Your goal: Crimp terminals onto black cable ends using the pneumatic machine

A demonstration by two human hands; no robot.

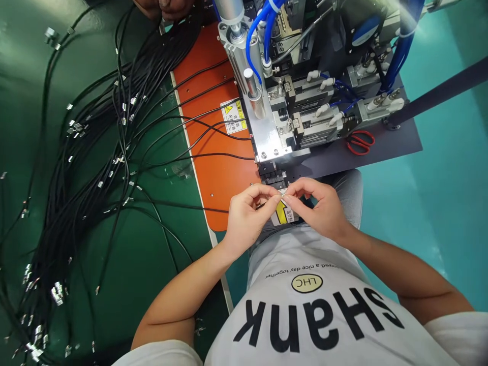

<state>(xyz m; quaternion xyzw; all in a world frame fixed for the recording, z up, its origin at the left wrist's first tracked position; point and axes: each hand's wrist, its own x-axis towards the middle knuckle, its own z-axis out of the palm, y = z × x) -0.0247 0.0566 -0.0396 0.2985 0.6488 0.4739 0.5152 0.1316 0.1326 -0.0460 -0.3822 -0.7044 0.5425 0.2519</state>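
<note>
My left hand [249, 216] and my right hand [318, 206] meet in front of the machine, fingertips pinched together on a small metal connector [282, 192] at the end of a black cable. The cable runs left from my left hand across the orange plate [213, 132]. Both hands sit just below the machine's black clamp block [272, 175], above a yellow warning label [282, 212].
A large bundle of black cables with metal ends [87, 168] lies over the green mat on the left. The metal machine [290, 101] with blue hoses stands ahead. Red scissors [360, 142] lie on its grey base. Another person's hand [163, 7] shows at the top.
</note>
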